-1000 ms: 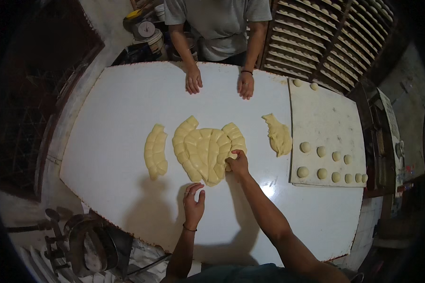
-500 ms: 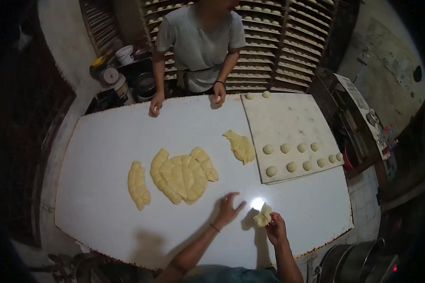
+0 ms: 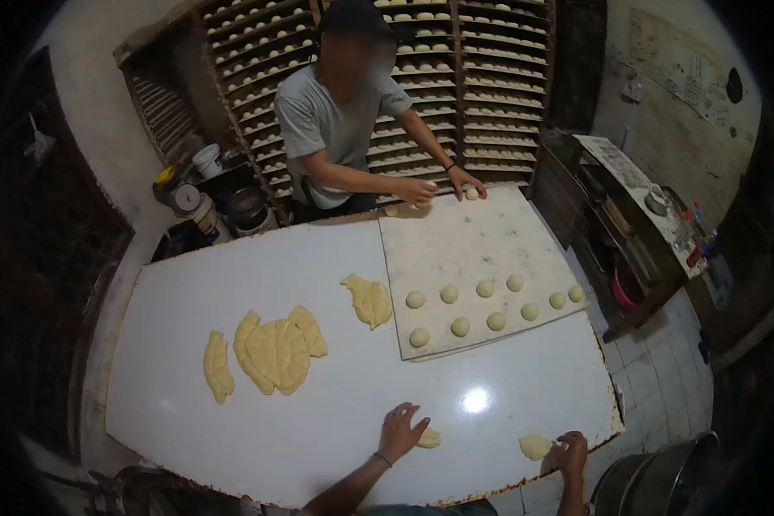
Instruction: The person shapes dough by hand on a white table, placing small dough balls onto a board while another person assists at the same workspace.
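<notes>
My left hand (image 3: 400, 433) is over the near part of the white table, its thumb and fingers apart. A small piece of yellow dough (image 3: 430, 439) lies against it, just below the thumb, partly covered by the hand. Towards the near right corner, my right hand (image 3: 572, 451) has curled fingers pinching the edge of another piece of dough (image 3: 535, 445). Farther left lies a big scored slab of dough (image 3: 273, 353), with a narrow scored strip (image 3: 218, 368) beside it. A loose ragged dough piece (image 3: 369, 301) rests by the board.
A floured board (image 3: 516, 232) with several round dough balls (image 3: 495, 321) covers the table's far right. Across the table a co-worker (image 3: 340, 129) handles dough balls at the board's far edge. Racks of dough balls (image 3: 499, 77) stand behind. Metal pans (image 3: 662, 482) stand at the near right.
The view has shifted. The dough in my right hand is now lower, near the table's right corner, and a small piece shows by my left hand. The co-worker's hands have moved right to the board.
</notes>
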Action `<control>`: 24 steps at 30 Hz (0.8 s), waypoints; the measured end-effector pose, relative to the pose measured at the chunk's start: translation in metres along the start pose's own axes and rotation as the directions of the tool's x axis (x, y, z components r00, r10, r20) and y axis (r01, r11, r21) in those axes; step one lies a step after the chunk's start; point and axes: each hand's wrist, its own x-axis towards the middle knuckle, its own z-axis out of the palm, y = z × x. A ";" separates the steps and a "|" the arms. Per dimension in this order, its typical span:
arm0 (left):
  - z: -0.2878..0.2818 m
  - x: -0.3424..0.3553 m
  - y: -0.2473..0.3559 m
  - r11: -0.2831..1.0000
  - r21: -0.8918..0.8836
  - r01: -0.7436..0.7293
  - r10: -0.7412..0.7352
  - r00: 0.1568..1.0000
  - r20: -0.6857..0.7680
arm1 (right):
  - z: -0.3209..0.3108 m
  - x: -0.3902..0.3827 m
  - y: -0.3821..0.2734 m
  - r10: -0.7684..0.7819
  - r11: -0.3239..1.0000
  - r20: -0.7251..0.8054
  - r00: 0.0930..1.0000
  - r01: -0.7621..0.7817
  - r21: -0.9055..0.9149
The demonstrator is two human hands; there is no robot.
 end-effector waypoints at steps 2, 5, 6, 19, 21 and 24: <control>0.035 -0.022 0.019 0.986 -0.128 -0.107 0.119 0.989 0.091 | 0.028 0.003 -0.079 0.376 0.818 -0.341 0.862 -0.135 0.559; 0.025 -0.058 0.018 0.939 0.005 -0.343 0.332 0.911 0.246 | 0.093 -0.015 -0.018 -0.501 0.863 -0.164 0.850 0.504 -0.021; 0.015 -0.046 -0.017 0.964 -0.050 -0.260 0.256 0.871 0.420 | 0.052 -0.023 -0.040 -0.582 0.796 -0.111 0.806 0.592 0.122; 0.026 0.061 -0.018 0.961 0.265 -0.085 0.196 0.883 -0.426 | 0.040 0.093 0.010 -0.264 0.951 -0.456 0.850 0.308 0.025; 0.058 0.072 0.015 0.994 0.107 0.002 0.041 0.919 -0.391 | 0.062 0.108 -0.040 0.035 0.943 -0.526 0.850 0.146 0.298; 0.076 0.004 0.020 0.986 0.075 -0.146 0.159 0.965 -0.207 | 0.066 0.053 -0.046 -0.362 0.881 -0.284 0.888 0.425 0.207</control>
